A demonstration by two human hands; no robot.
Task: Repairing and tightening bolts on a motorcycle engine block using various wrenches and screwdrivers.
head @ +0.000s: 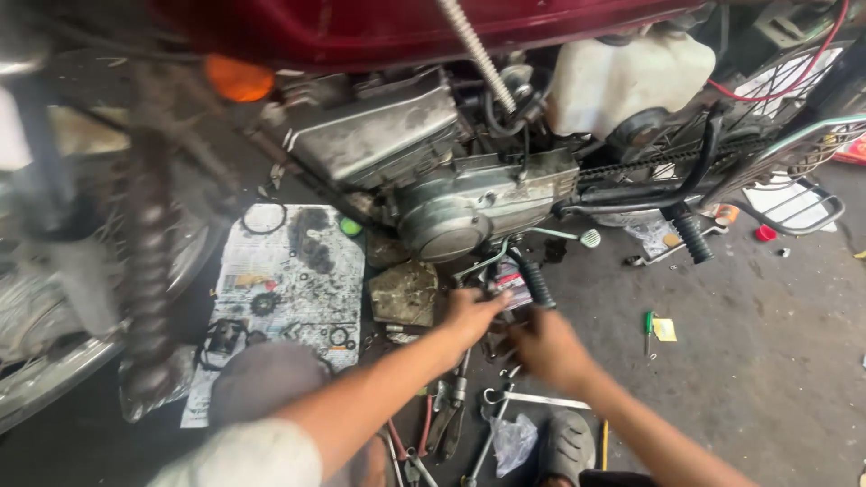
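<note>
Reaching under engine [469,203] | left hand [471,316], right hand [548,347]: fingers' grip unclear | wrenches [451,415] below, footpeg [534,281] beside

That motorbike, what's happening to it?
A person is crouched beside a red motorcycle on a workshop floor. Both hands, the left hand and right hand, reach in under the engine, near the footrest. Wrenches and pliers lie beneath them. Small parts sit on a newspaper.

Oily floor [776,361]: newspaper [289,289], wrenches [451,415], screwdriver [648,330].
</note>
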